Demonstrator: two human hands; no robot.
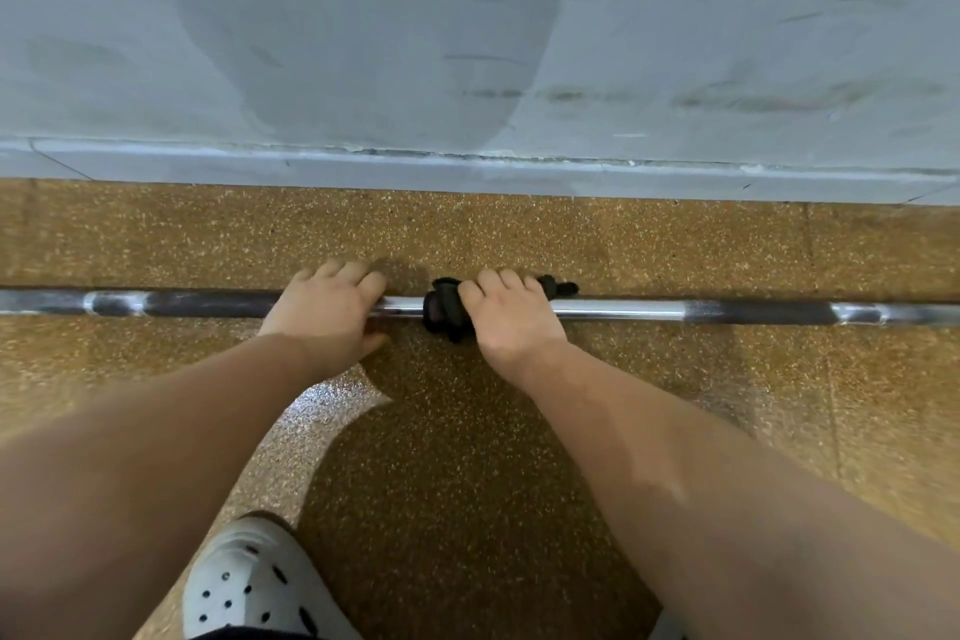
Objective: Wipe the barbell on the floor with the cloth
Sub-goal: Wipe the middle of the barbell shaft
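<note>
A long steel barbell [623,309] lies left to right across the speckled brown floor, close to the wall. My left hand [327,312] grips the bar near its middle, fingers curled over the far side. Just to its right, my right hand [511,314] holds a dark cloth [444,309] wrapped around the bar. Bunched ends of the cloth stick out on both sides of that hand. A short shiny stretch of bar shows between the two hands.
A grey wall [467,42] with a low skirting ledge runs a short way behind the bar. My foot in a white perforated clog [249,587] stands at the bottom left. Brown floor [467,483] lies between me and the bar.
</note>
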